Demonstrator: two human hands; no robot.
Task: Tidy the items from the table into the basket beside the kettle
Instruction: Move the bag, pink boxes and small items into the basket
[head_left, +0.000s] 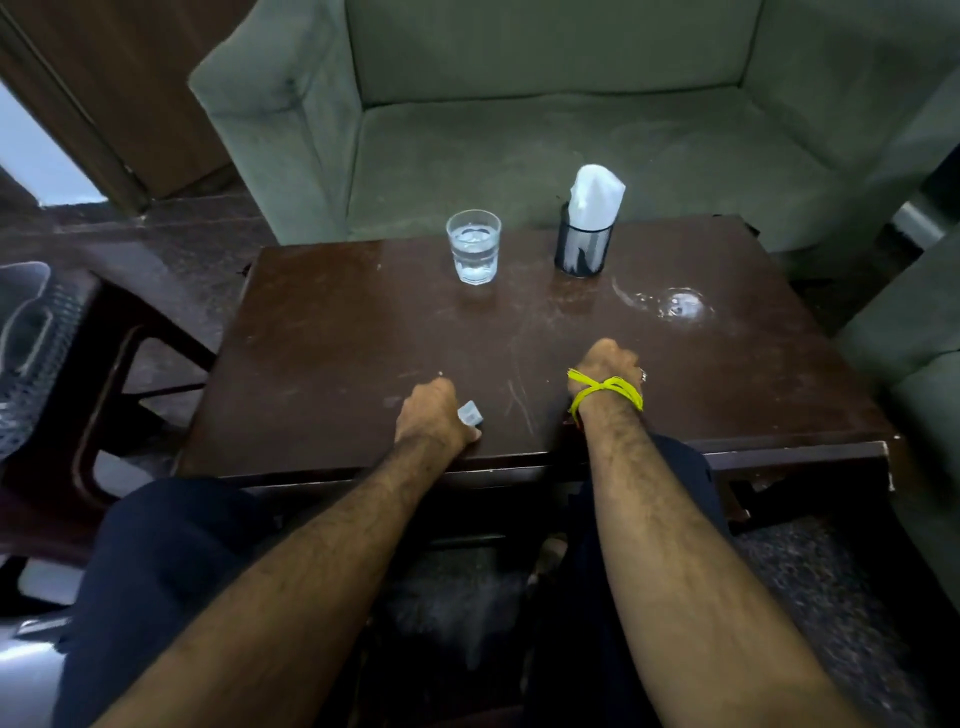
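A dark brown table (337, 353) stands in front of me. My left hand (434, 413) rests near its front edge, fingers curled around a small pale packet (470, 413) that sticks out by the thumb. My right hand (608, 366) lies closed in a fist on the table to the right, a yellow thread tied at its wrist; I cannot tell whether anything is inside it. Toward the far edge stand a glass of water (474, 247) and a black mesh holder (583, 249) stuffed with white tissue (595, 195). A mesh basket (31, 358) shows at the far left edge.
A grey-green armchair (545, 130) sits right behind the table. A wet patch or glare spot (675, 304) marks the table's right side. A second dark side table (119, 374) is at the left, beside the basket. Another seat (914, 338) edges in at the right.
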